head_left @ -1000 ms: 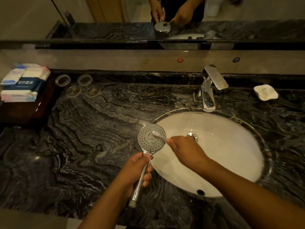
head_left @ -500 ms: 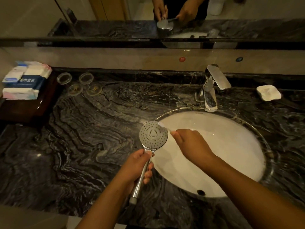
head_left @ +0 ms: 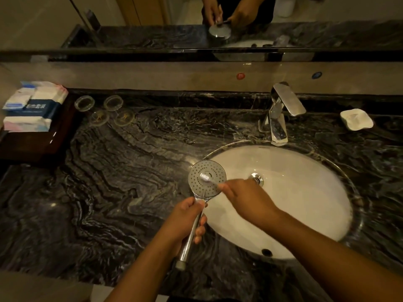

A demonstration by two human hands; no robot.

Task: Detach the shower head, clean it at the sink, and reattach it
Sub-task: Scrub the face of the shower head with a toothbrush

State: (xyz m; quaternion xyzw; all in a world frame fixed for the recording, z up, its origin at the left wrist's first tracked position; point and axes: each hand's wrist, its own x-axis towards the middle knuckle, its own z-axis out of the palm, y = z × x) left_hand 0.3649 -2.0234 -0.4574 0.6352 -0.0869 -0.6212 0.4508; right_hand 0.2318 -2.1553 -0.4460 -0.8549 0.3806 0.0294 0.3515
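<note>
Round chrome shower head with a grey perforated face [head_left: 209,167] is held face-up over the left rim of the white oval sink basin [head_left: 294,203], partly above the black veined marble counter [head_left: 109,192]. No hose is seen at the handle's lower end, so detachment is judged done and cleaning under way. Left hand [head_left: 185,219] is wrapped round the slim chrome handle just below the head, fingers curled, thumb on top. Right hand [head_left: 246,199] is closed on a small white-bristled toothbrush [head_left: 205,176], whose handle is mostly hidden inside the hand; the bristles are laid on the middle of the nozzle face. No water is seen falling from the chrome faucet [head_left: 279,118]. Risks noted: the grip is taken high on a smooth, possibly wet handle, so sideways brush pressure could twist the head in the hand or let it slip. A drop from here would land on the marble or the basin rim, and the chrome or the porcelain could be chipped. Scrubbing only the centre would leave the outer ring of nozzles uncleaned. Loosened grit might be pushed back into the holes if no rinse follows.
</note>
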